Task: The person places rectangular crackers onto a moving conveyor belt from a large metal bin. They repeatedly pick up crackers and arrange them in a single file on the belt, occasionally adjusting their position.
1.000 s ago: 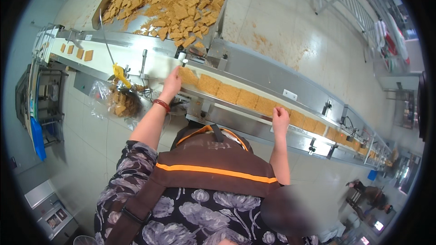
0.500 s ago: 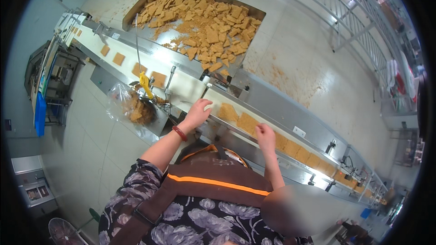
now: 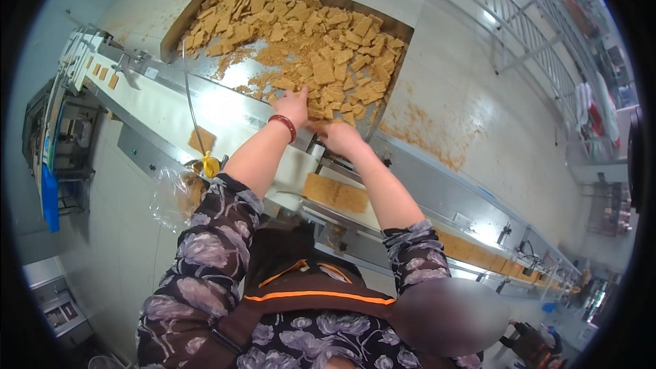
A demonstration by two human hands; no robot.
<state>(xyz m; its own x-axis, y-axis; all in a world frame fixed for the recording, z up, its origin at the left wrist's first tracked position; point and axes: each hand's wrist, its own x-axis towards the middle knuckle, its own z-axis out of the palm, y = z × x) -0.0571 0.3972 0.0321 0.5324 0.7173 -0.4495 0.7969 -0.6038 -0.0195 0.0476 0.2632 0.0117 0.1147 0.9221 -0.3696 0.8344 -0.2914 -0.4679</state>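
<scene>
A wide metal tray (image 3: pixel 171 35) beyond the belt holds a heap of broken golden-brown crumbly slabs (image 3: pixel 331 68) and loose crumbs. My left hand (image 3: pixel 292 108), with a red bracelet at its wrist, reaches to the tray's near edge. Its fingers are apart and touch the nearest pieces. Close beside it, my right hand (image 3: pixel 339 138) is bent inward at the tray's near corner, fingers drawn together. Whatever those fingers hold is too blurred to name. Under my right forearm, rectangular golden slabs (image 3: pixel 335 192) lie end to end on the white conveyor belt (image 3: pixel 287 171).
Single brown squares (image 3: pixel 201 139) lie apart on the belt's left stretch. A yellow-wrapped fitting (image 3: pixel 210 164) on a thin cable stands at the near rail, beside a clear plastic bag (image 3: pixel 171 198) of scraps. A metal railing (image 3: pixel 506 20) rises at the far right.
Both hands have moved forward from over the belt to the tray's near edge. My view has shifted, and the spaced squares on the belt have changed position.
</scene>
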